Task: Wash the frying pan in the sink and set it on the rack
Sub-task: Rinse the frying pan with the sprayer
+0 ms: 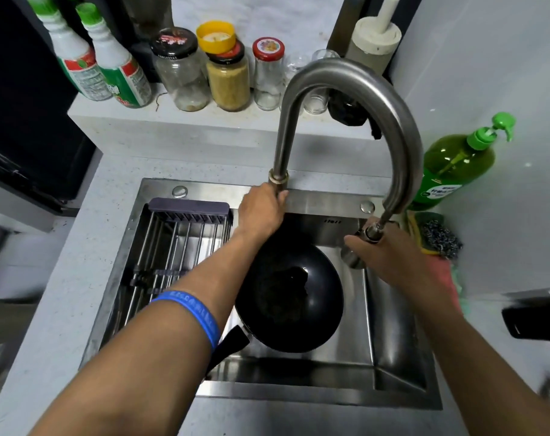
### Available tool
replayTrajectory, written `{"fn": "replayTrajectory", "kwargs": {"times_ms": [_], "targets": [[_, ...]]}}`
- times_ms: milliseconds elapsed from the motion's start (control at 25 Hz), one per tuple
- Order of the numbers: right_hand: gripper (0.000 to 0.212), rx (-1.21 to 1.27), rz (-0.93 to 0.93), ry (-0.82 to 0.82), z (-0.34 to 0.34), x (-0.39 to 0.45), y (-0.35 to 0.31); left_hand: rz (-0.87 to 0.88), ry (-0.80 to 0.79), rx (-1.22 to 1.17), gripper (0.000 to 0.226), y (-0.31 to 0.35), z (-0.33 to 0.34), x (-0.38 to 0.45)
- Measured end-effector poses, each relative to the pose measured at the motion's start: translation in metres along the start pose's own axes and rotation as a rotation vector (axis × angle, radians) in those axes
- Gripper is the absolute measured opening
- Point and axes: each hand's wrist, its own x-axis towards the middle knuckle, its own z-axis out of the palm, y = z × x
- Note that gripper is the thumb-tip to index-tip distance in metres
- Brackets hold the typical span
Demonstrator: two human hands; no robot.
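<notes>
Down in the sink [396, 366] the black frying pan [291, 297] sits beside the rack [173, 234], while the left hand [261, 209] grips the faucet base [279, 178] and the right hand [390, 256] seemingly curls around the spray head [355, 261].

My left hand [261, 212] reaches forward, fingers curled in a grip. My right hand [390, 256] is out too, fingers curled.
</notes>
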Motion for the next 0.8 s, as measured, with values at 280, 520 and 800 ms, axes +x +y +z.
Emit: {"fn": "replayTrajectory", "kwargs": {"times_ms": [280,520,800], "targets": [[0.032,0.032,0.019,-0.112,0.01,0.003,0.0,-0.162,0.028,-0.352,0.03,-0.065,-0.018,-0.042],[0.033,0.107,0.05,-0.173,0.028,0.02,0.011,-0.021,-0.353,0.254,0.038,-0.163,-0.002,-0.239],[0.039,0.15,0.159,-0.252,0.042,0.003,0.035,0.019,-0.35,0.264,0.024,-0.16,0.031,-0.276]]}}
